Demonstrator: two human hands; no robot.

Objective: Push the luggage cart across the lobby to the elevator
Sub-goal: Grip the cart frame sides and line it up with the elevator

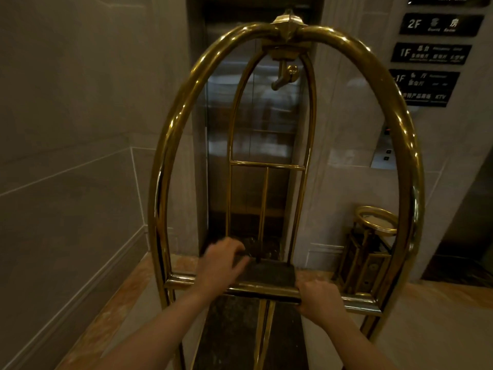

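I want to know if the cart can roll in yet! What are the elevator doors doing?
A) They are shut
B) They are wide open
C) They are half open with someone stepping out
A: seen through the cart, the elevator doors meet in a closed seam, with no gap and nobody there.

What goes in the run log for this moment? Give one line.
luggage cart: facing shut elevator doors | right hand: grip on push bar | left hand: blurred, over bar
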